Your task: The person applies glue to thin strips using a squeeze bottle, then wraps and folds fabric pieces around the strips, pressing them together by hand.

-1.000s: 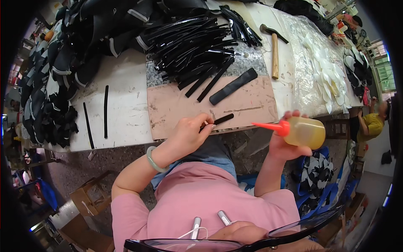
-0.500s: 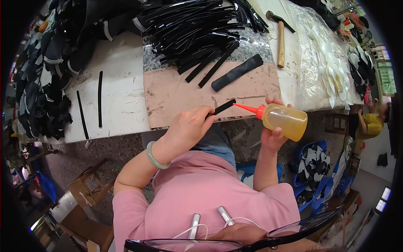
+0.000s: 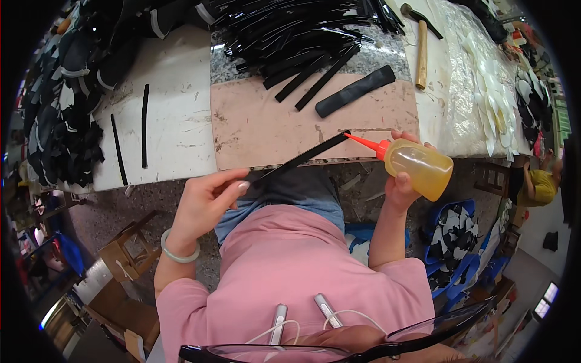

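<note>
A narrow black strip (image 3: 305, 158) runs slantwise from the pinkish-brown work board down over the table's front edge. Its lower end sits at the fingertips of my left hand (image 3: 209, 202), thumb and forefinger closed on it. My right hand (image 3: 402, 191) grips a clear squeeze bottle (image 3: 420, 168) of yellow liquid, tilted with its red nozzle (image 3: 367, 144) pointing left. The nozzle tip meets the strip's far end, or hovers just over it; I cannot tell which. Behind the strip, a wider dark flat bar (image 3: 355, 91) lies on the board (image 3: 260, 124).
A heap of glossy black strips (image 3: 284, 42) covers the board's back. Two more strips (image 3: 144, 127) lie left on the white table. Dark cut pieces (image 3: 75, 133) pile up far left. A hammer (image 3: 422, 54) and pale pieces (image 3: 484, 91) are at right; a blue bin (image 3: 451, 242) stands below.
My left hand has moved left and toward me along the strip, exposing much more of its length. The right hand with the bottle has shifted slightly; the nozzle remains at the strip's far end.
</note>
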The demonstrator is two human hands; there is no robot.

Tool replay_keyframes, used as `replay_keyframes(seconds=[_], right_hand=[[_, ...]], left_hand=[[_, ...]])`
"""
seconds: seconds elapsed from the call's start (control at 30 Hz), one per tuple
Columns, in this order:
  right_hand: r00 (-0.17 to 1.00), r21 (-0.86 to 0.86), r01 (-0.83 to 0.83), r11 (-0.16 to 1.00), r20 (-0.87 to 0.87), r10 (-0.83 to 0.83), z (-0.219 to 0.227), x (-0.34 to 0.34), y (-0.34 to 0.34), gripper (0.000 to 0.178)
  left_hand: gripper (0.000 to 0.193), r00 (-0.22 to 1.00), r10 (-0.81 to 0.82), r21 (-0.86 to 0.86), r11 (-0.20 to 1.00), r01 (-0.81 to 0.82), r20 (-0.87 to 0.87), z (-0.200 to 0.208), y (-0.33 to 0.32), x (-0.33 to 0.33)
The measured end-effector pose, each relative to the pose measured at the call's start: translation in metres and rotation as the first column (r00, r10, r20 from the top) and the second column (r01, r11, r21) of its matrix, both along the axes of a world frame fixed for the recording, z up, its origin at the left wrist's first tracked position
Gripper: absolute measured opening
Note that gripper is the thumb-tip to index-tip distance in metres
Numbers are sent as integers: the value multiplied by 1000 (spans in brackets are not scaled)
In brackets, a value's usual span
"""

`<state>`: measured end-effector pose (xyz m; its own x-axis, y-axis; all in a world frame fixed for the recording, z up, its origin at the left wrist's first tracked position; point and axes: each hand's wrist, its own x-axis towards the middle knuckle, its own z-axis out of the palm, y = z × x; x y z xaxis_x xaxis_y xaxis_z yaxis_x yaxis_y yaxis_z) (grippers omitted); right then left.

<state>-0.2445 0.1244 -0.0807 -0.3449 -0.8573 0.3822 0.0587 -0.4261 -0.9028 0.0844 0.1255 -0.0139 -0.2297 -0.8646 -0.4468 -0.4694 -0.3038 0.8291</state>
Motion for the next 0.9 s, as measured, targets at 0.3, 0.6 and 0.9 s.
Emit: replay_keyframes(seconds=[0.3, 0.6, 0.9], right_hand=[[1000, -39, -14, 999, -28, 13, -3, -1, 3, 71], [999, 23, -18, 1000, 52, 17, -3, 12, 8, 78], [974, 31, -204, 979, 106, 199, -4, 43, 12, 77]], left_hand=[[30, 892, 397, 402, 869, -288, -218, -38, 39, 1], [16, 677, 530, 452, 835, -313, -511, -51, 40, -19], [15, 634, 548, 410, 834, -369, -545, -51, 37, -24]])
